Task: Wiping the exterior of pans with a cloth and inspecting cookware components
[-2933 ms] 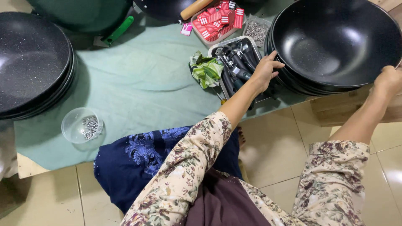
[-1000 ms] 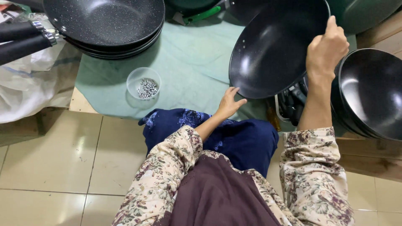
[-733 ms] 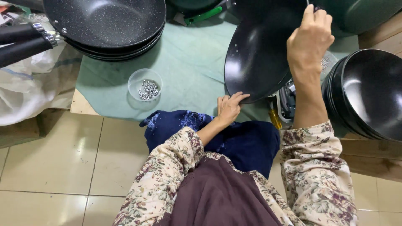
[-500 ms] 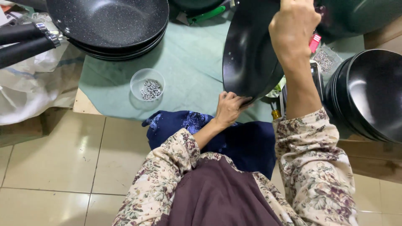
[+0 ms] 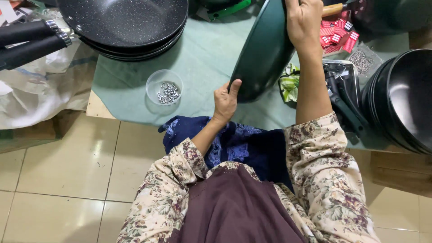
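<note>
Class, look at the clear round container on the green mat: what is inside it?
The clear round container on the green mat holds a loose cluster of small silver metal pieces, possibly nuts; too small to tell. Nothing covers them.

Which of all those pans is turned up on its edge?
The green-backed pan held between both hands; the stacks at top left and right lie flat.

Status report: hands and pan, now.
Left hand grips lower rim of dark green pan. Right hand holds upper rim; pan tilted on edge. Clear bowl of nuts close by left hand.
</note>
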